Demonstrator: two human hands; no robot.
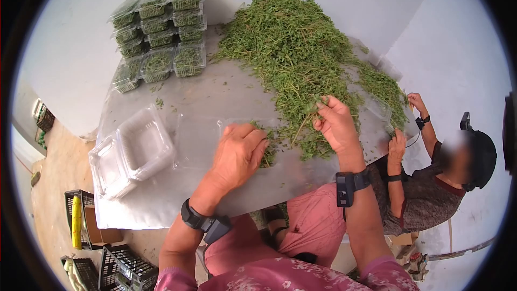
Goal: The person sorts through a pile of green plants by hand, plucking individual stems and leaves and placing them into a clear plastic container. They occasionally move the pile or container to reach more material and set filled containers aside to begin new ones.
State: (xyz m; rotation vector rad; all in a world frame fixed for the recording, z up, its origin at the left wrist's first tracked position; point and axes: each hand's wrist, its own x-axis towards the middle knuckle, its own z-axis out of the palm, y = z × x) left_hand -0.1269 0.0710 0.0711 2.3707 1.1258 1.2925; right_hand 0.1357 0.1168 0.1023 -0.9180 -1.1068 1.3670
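Note:
A big heap of leafy green sprigs (291,37) spreads from the back of the metal table toward me. At its near edge my right hand (336,124) pinches a few green sprigs between thumb and fingers, the stems hanging down. My left hand (237,153) is curled, palm down, over the right side of an open clear plastic box (196,143). Green sprigs (266,148) show beside and under its fingers, which look closed on them; the palm side is hidden.
Stacked empty clear boxes (142,143) stand at the table's left. Several filled boxes (159,37) are piled at the back left. A co-worker (431,183) handles greens at the right. Black crates (126,269) stand on the floor at lower left.

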